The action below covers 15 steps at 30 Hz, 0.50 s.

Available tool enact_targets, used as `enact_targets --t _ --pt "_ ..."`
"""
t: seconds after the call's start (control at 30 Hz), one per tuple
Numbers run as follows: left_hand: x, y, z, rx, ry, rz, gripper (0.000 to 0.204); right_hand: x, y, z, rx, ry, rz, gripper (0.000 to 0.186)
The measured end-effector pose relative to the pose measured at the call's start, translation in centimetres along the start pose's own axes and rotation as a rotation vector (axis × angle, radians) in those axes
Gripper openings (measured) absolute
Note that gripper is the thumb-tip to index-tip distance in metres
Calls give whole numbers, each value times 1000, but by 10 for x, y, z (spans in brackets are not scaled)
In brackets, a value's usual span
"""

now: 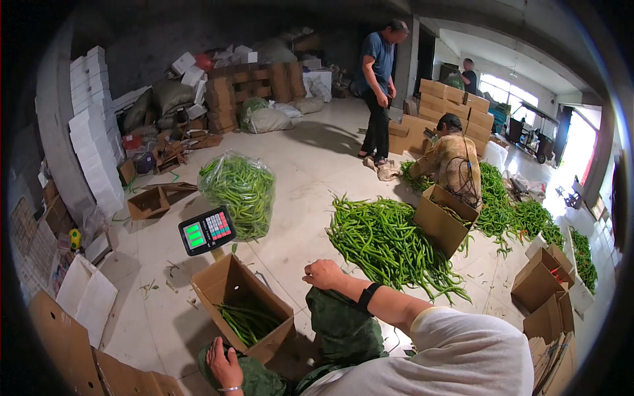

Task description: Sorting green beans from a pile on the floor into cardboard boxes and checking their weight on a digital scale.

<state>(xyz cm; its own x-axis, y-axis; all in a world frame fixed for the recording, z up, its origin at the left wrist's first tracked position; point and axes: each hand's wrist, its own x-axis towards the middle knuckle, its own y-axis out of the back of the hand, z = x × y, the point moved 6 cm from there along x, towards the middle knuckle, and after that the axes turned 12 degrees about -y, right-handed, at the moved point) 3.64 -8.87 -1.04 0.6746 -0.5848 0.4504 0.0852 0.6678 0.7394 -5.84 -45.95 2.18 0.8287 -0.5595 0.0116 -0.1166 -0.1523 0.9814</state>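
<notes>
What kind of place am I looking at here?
Probably a packing shed or warehouse for peppers: a heap of long green peppers lies on the floor, a digital scale display stands beside an open carton with some inside, and cardboard boxes are stacked farther back.

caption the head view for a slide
Left hand and right hand rest on knees by an open cardboard box holding green peppers, a lit scale display beyond.
</notes>
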Motion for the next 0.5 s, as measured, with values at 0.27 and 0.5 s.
enact_targets --t 0.27,0.5 --pt "2 1 -3 40 12 -20 43 4 0 1 31 -27 17 30" --pt "-1 1 -5 26 -15 13 43 2 -1 0 2 7 43 30"
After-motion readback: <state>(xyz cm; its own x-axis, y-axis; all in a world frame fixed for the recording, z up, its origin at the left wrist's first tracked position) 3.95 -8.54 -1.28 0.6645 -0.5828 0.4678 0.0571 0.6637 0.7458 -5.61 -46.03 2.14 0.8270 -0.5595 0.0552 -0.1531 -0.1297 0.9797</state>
